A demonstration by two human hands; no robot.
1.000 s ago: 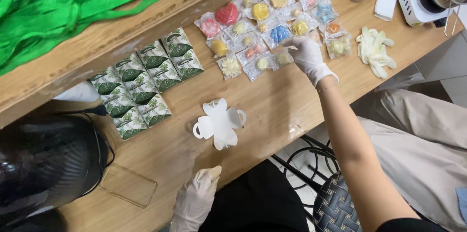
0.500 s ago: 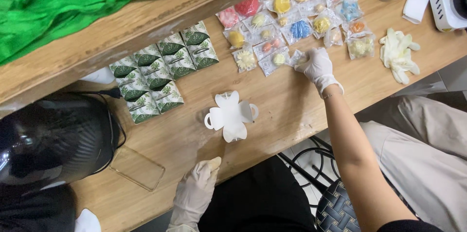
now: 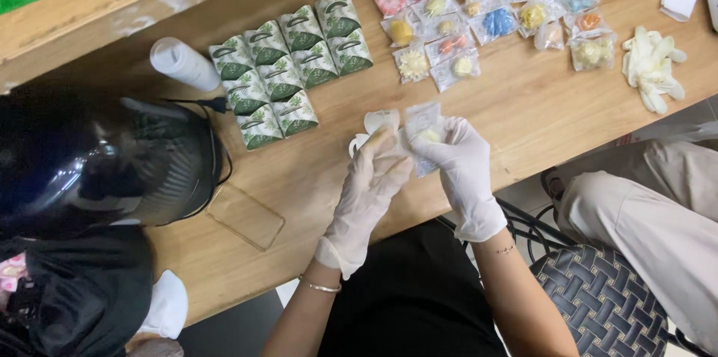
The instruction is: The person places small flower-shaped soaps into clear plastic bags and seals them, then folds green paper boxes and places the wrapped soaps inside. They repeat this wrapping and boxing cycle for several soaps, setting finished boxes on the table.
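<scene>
Both my hands are gloved in white and meet over the middle of the wooden surface (image 3: 538, 114). My right hand (image 3: 460, 170) is curled, its fingers pinching a small clear packet (image 3: 423, 126) with a pale yellow piece inside; the packet stands roughly upright in the view, its long axis running away from me, top edge toward the far rows. My left hand (image 3: 370, 188) is half closed, fingers laid on the white flower-shaped paper piece (image 3: 372, 123), which lies flat on the surface just left of the packet and touching it. Beyond, to the right: rows of clear packets of coloured sweets (image 3: 486, 20), each holding one red, yellow, blue or orange piece. Beyond, to the left: a block of small green-and-white boxes (image 3: 288, 65), closed, contents hidden. Far right: a crumpled pair of pale gloves (image 3: 652, 65). Left: a dark helmet (image 3: 105, 159), a white roll (image 3: 183, 63), a clear flat case (image 3: 245, 216).
</scene>
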